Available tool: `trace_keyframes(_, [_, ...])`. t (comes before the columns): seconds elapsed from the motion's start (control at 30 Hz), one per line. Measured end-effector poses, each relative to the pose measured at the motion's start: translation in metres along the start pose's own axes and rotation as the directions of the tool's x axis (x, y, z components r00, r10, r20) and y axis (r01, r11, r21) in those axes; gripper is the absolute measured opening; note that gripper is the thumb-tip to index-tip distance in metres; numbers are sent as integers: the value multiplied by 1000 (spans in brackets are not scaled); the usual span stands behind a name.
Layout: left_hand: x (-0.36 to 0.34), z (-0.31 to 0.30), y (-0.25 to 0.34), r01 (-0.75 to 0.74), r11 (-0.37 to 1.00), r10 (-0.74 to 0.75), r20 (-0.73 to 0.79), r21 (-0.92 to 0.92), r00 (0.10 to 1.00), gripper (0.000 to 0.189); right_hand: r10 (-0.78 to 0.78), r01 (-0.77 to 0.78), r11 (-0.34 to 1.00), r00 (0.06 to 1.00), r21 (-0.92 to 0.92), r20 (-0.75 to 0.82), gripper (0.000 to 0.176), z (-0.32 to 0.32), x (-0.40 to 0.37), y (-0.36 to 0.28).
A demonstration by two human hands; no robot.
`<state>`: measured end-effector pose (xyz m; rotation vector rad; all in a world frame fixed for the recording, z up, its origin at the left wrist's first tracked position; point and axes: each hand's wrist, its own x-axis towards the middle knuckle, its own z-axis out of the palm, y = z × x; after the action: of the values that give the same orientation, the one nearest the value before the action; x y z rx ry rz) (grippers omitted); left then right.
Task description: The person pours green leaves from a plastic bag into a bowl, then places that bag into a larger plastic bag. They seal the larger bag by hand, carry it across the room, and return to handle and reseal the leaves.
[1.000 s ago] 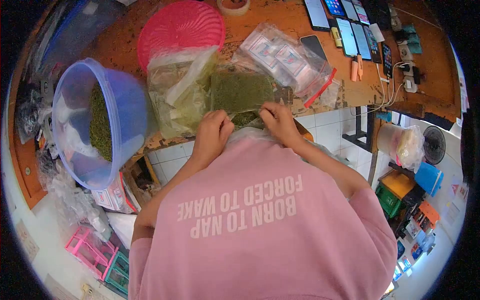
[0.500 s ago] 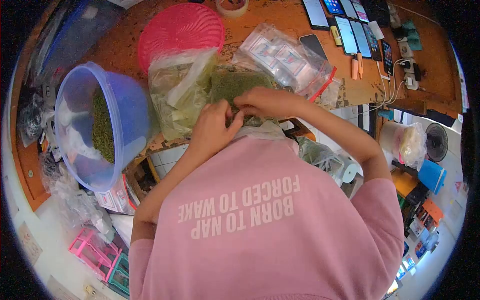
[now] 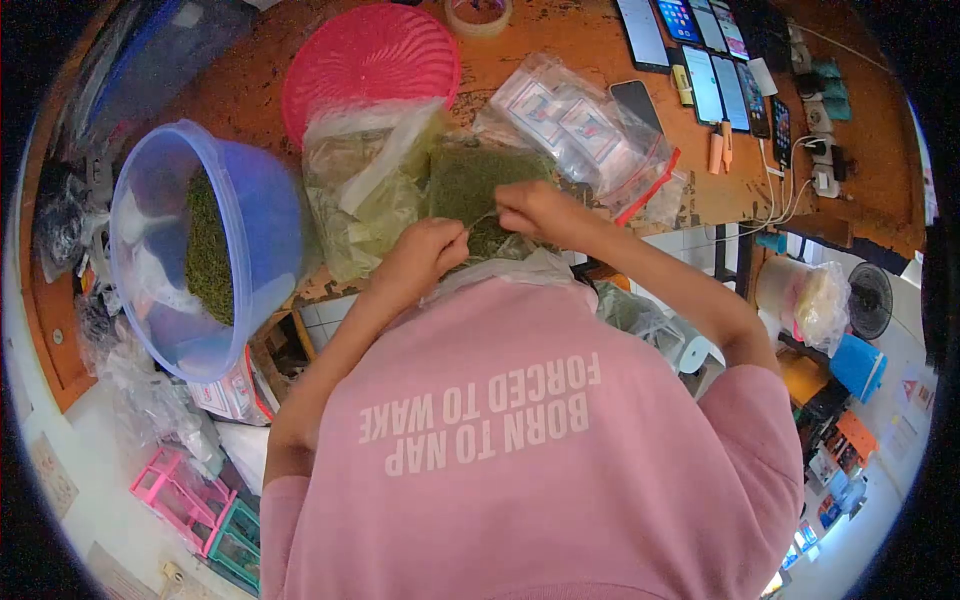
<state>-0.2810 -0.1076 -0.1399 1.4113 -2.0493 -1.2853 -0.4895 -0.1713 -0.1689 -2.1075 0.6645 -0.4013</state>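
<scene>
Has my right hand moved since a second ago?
Yes: judged against the red-edged bag, your right hand has moved left and slightly forward.

The only view, from the wearer's head, looks steeply down and forward over the pink shirt (image 3: 545, 500), very close below, to the desk (image 3: 570, 40) just beyond. The desk's near edge crosses the upper half at a slight slant. The wide lens bends the outer parts, with dark rounded corners.
</scene>
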Motion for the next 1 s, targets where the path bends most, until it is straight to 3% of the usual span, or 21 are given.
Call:
trace_keyframes(0.1, [-9, 6, -3, 66, 998, -64, -81, 13, 995, 15, 177, -158, 979, 972, 131, -157, 16, 9, -9, 0])
trace_keyframes(0.2, [-22, 7, -3, 173, 984, -178, -104, -52, 979, 15, 410, -379, 910, 880, 167, -239, 17, 8, -17, -3])
trace_keyframes(0.3, [-23, 5, -2, 200, 974, -212, -121, -102, 970, 15, 426, -320, 881, 855, 348, -294, 17, 15, -17, 3])
trace_keyframes(0.4, [-17, -2, 2, 195, 980, -198, -143, -35, 970, 17, 470, -432, 814, 883, 389, -2, 18, 1, -11, 3])
trace_keyframes(0.6, [9, -7, 11, 218, 973, -199, -193, 82, 961, 21, 195, -192, 980, 978, -53, 71, 25, -23, 20, -13])
trace_keyframes(0.7, [19, -10, 7, 178, 971, -156, -137, 158, 978, 25, 50, -4, 985, 961, -170, 270, 25, -17, 35, -2])
trace_keyframes(0.8, [24, -19, 10, 141, 967, -135, -42, 213, 990, 27, 119, -33, 985, 836, -168, 536, 21, -30, 49, -8])
trace_keyframes(0.9, [31, -18, 3, 28, 967, -27, -8, 253, 1000, 24, -40, 71, 997, 838, -35, 544, 18, -29, 54, 4])
trace_keyframes(1.0, [37, -14, -8, -72, 959, 79, -14, 275, 997, 21, 14, 44, 993, 866, -105, 499, 21, -27, 53, 4])
